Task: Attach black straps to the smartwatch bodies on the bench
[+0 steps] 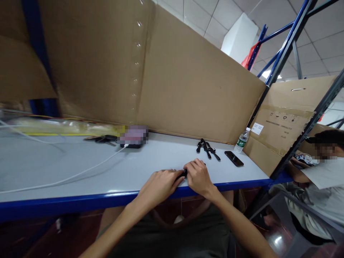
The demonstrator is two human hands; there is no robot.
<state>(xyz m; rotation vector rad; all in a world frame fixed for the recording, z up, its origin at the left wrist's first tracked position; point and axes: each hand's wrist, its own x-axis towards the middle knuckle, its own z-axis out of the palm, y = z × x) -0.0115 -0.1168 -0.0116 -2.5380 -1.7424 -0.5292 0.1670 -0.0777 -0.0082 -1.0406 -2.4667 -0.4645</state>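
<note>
My left hand point(161, 183) and my right hand point(198, 176) meet at the front edge of the grey shelf table point(80, 168). Both are closed around a small black object point(185, 173) held between them; most of it is hidden by my fingers, so I cannot make out what it is. A small pile of black clip-like parts point(207, 148) lies behind my right hand. A black phone point(234, 158) lies flat to the right of that pile.
A water bottle point(242, 140) stands at the back right by a cardboard wall point(188, 82). A white cable point(70, 176) crosses the table to a dark device point(133, 138). Black items point(100, 138) lie beside it. Another person point(319, 179) sits at the right, beyond a blue rack post point(285, 57).
</note>
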